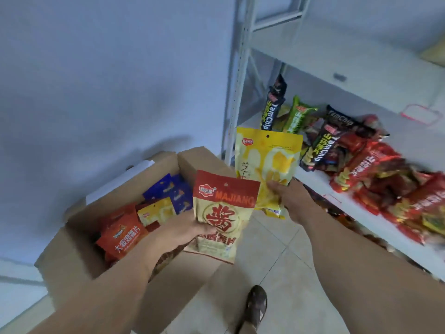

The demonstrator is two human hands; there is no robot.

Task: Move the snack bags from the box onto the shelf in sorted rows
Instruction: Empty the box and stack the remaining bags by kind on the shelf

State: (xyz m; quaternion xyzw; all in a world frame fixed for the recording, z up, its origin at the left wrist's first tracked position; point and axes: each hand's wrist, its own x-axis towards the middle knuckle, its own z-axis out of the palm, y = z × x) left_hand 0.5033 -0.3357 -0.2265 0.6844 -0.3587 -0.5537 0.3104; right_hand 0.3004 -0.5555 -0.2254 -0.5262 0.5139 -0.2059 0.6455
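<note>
Box left of shelf

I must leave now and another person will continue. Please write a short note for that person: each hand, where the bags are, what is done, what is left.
Left hand grips the red-and-cream MAJIANG bag above the box.
Right hand grips the yellow bag, nearer the shelf.
Done: black, green and red bags already lie on the shelf, loosely grouped.
Left: shelve both held bags; orange, blue and yellow bags remain in the box; straighten the rows.
</note>
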